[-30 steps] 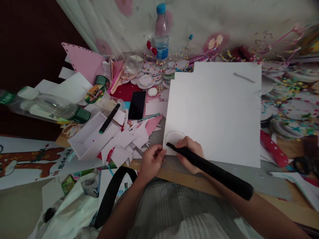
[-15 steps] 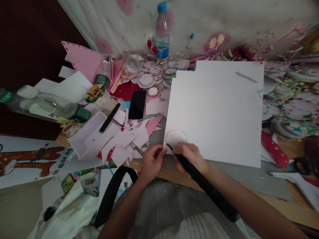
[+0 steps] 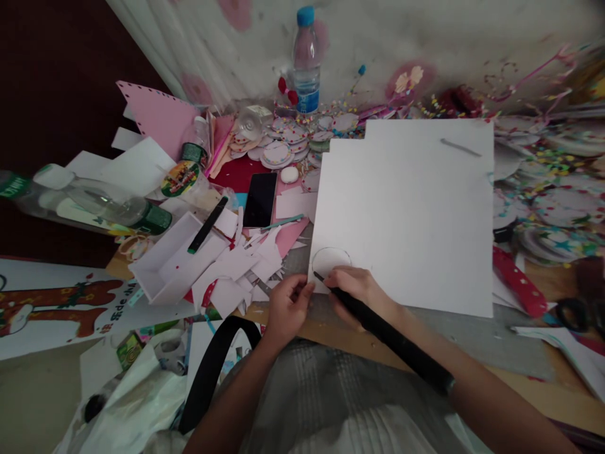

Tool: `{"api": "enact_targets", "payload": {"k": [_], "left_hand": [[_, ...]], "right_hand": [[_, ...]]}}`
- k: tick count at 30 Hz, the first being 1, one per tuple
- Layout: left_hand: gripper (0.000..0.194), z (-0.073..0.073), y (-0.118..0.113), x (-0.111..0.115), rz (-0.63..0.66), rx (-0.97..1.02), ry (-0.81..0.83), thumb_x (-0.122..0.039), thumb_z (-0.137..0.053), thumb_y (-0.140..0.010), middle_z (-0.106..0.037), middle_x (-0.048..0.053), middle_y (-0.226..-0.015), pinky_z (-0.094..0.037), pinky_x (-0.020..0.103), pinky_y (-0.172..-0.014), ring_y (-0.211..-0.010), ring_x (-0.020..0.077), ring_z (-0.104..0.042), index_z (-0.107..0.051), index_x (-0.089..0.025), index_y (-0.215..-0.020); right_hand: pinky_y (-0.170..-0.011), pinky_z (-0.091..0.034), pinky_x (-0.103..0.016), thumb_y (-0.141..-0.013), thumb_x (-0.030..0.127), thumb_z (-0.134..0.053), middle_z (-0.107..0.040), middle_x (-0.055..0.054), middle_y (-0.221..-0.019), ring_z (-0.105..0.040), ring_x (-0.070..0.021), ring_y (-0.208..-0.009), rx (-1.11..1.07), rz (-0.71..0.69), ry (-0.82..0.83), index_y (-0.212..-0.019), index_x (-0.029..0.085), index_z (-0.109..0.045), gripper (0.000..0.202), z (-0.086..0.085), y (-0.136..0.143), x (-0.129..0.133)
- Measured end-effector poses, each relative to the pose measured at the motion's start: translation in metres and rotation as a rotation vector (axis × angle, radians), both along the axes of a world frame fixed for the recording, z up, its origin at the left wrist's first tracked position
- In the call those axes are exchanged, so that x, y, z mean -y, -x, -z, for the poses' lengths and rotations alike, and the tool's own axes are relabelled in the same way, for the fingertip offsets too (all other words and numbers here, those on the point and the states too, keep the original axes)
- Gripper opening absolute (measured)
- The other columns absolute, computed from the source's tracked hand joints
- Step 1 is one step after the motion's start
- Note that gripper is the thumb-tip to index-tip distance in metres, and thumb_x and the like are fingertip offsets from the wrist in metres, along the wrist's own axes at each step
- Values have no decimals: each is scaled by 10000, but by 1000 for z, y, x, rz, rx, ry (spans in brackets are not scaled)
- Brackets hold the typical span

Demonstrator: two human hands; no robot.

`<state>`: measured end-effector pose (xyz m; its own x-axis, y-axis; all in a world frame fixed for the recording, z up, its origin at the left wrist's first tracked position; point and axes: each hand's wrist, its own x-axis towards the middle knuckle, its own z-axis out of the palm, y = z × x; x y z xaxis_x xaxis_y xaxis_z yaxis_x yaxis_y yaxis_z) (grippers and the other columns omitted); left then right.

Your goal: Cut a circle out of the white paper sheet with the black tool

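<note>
A large white board (image 3: 406, 214) with stepped cuts at its upper left lies flat before me. Near its lower left corner a thin dark outline of a circle (image 3: 331, 248) is drawn. My right hand (image 3: 357, 290) grips a long, thick black pen-like tool (image 3: 401, 340); its thin tip touches or nearly touches the circle's lower left line. At the board's near left corner, my left hand (image 3: 290, 306) has thumb and fingers pinched at the edge. The fingertips partly hide what they grip there.
White scraps (image 3: 236, 271), an open white box (image 3: 165, 265) with a black marker (image 3: 208, 224) across it, and a phone (image 3: 260, 200) lie left. A water bottle (image 3: 307, 63) stands behind. Decorated discs (image 3: 567, 205) are piled right, near a red-handled object (image 3: 520, 280).
The board has shifted slightly left, its right side most visibly. My right hand has moved a little left with the tool, whose back end has swung up in view. My left hand stays nearly still.
</note>
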<state>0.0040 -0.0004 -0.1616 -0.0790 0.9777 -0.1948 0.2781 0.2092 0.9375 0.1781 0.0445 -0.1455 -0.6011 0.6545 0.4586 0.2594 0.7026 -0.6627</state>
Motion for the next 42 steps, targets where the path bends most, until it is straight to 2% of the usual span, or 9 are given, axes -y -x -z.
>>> {"api": "enact_targets", "payload": {"k": [5,17,22,25,29,32,36,42], "left_hand": [[207,1,0,0,-9,-12,-8,-373,-588,-834,-589,-3,-665,-421,221,-489,-497,109,-557,-619,-171,-799],[234,-1,1,-1,-16,21,17,-402,-606,-818,-583,-4,-649,-423,213,-475,-504,107,-541,-625,-169,-796],[251,-6,1,-1,-12,67,56,-417,-629,-808,-579,-9,-621,-435,214,-480,-499,106,-545,-624,-167,-788],[292,-10,2,-2,-1,108,97,-455,-647,-787,-581,-11,-592,-441,212,-465,-491,110,-553,-617,-164,-782],[328,-16,3,-7,25,159,147,-480,-670,-745,-586,-11,-573,-463,217,-479,-491,112,-564,-599,-159,-751],[327,-24,4,-9,48,177,184,-482,-648,-768,-578,-20,-544,-457,216,-481,-468,107,-553,-594,-160,-772],[342,-34,2,-13,59,167,200,-504,-616,-800,-565,-44,-578,-418,202,-446,-442,97,-533,-585,-174,-882],[241,-47,-2,-15,67,99,90,-419,-631,-794,-598,-9,-723,-498,218,-608,-678,128,-585,-605,-181,-773]], "right_hand": [[-494,-348,-267,-729,100,-455,-478,-3,-629,-466,-146,-539,22,6,13,-804,223,-404,154,-1,1,0],[-496,-323,-263,-721,118,-453,-474,7,-613,-452,-142,-536,18,53,-13,-786,222,-419,127,8,8,2],[-494,-337,-269,-711,135,-529,-517,15,-629,-477,-143,-531,-170,55,138,-824,236,-468,163,13,2,5],[-509,-385,-266,-765,177,-530,-569,4,-709,-519,-148,-570,-303,148,220,-907,245,-485,164,17,-8,7],[-516,-385,-277,-791,295,-603,-571,-3,-736,-506,-149,-581,-584,312,471,-897,237,-521,146,21,-17,9],[-496,-358,-278,-776,372,-637,-542,7,-684,-467,-143,-546,-706,297,612,-873,229,-532,203,21,-17,11],[-494,-334,-267,-786,373,-647,-526,14,-675,-445,-135,-547,-729,204,663,-883,228,-530,210,14,-17,17],[-504,-364,-267,-810,333,-653,-589,-10,-768,-489,-141,-591,-692,214,631,-900,243,-553,163,6,-23,19]]}}
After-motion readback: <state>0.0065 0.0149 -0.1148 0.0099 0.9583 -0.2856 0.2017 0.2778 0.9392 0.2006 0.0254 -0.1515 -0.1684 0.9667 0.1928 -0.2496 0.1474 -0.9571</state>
